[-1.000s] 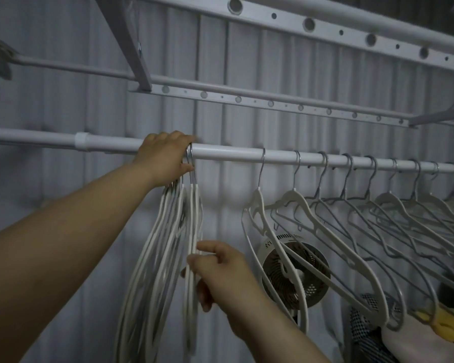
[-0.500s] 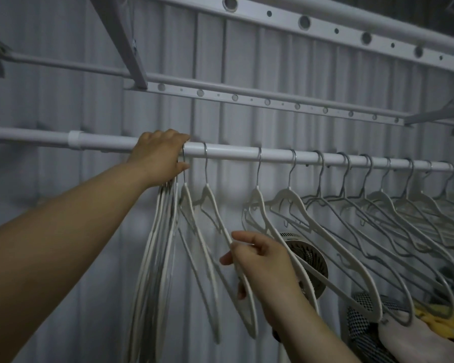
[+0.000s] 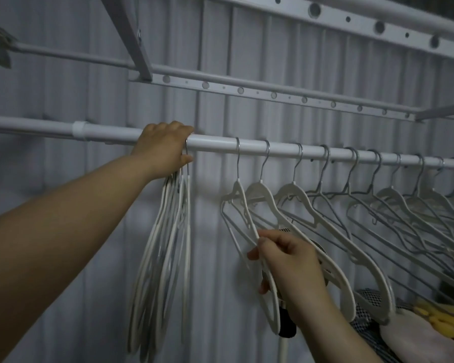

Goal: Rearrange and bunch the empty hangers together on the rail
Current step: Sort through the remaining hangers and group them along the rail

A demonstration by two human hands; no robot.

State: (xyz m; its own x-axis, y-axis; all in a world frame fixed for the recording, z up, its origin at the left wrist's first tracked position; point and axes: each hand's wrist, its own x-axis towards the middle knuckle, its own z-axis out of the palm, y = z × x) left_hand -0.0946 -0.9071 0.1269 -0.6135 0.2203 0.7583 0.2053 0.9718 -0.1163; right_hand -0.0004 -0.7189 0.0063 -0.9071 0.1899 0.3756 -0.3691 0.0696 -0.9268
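Two jobs: left hand (image 3: 163,150) curls over rail (image 3: 281,150), anchoring bunch (image 3: 165,231); right hand (image 3: 291,263) pinches nearest hanger (image 3: 244,205), probably to slide it.

Your left hand (image 3: 163,148) covers the hooks of the bunched hangers (image 3: 163,258), whose lower ends blur. Your right hand (image 3: 291,268) hides much of the fan (image 3: 286,230). The rail (image 3: 273,150) runs off both edges.

Single feed for me: head camera, wide-angle, worn on person. Faces forward at wall (image 3: 63,74), tilted up enough that upper rack (image 3: 273,95) shows from below. Rail (image 3: 281,150) crosses mid-frame, receding right. Close range: left hand (image 3: 163,148) gripping rail, right hand (image 3: 288,260) pinching hanger (image 3: 244,205), forearms entering from bottom edge.
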